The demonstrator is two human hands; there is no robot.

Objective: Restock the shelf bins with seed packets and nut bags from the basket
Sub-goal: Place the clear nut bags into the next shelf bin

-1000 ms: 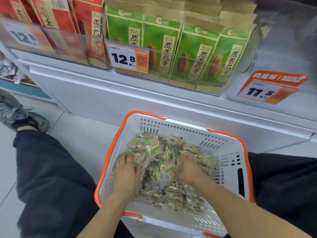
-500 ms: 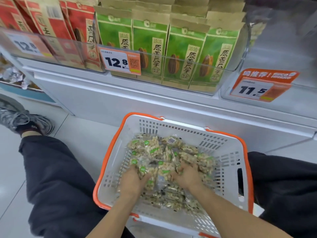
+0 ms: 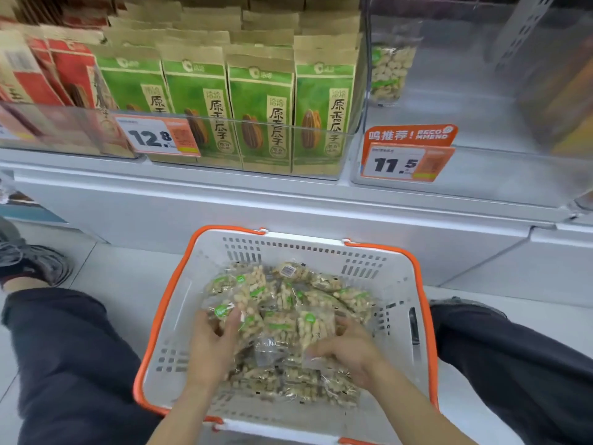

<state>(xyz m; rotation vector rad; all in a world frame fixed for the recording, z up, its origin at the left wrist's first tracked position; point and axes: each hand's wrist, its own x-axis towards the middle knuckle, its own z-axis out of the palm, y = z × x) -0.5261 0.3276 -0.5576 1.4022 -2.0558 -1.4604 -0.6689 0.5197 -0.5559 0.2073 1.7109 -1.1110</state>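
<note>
head view: only one camera here, so all from this one
basket (image 3: 167, 316): white with orange rim, on the floor between the knees, right below the shelf
nut bags (image 3: 288, 303): loose clear heap in the basket, slippery-looking, piled every which way
left hand (image 3: 213, 343): on the left side of the heap, fingers curled round a bag or two, thumb on top near a green label
right hand (image 3: 348, 350): on the right side, fingers bent into the plastic, gripping bag edges; how many bags, cannot tell
bin (image 3: 481, 175): clear, behind the 11.5 tag (image 3: 406, 162), nearly bare, just one nut bag (image 3: 390, 73) standing at the back left
seed packets (image 3: 261, 114): green ones, packed tight in the next bin over, 12.8 tag in front; red ones further left
risk 1: grabbing a big clump with both hands, probably, so a bag sliding out mid-lift and dropping to the floor or back in the basket
risk 2: clear front wall of the bin fairly tall, easy to clip with a full armload and knock the tag loose
risk 3: squeezing too hard, crushed nuts or a popped seam
risk 4: dumping rather than standing them, ending in a messy pile and toppling the lone bag
risk 5: drifting left into the seed bin by mistake, no room there anyway
</note>
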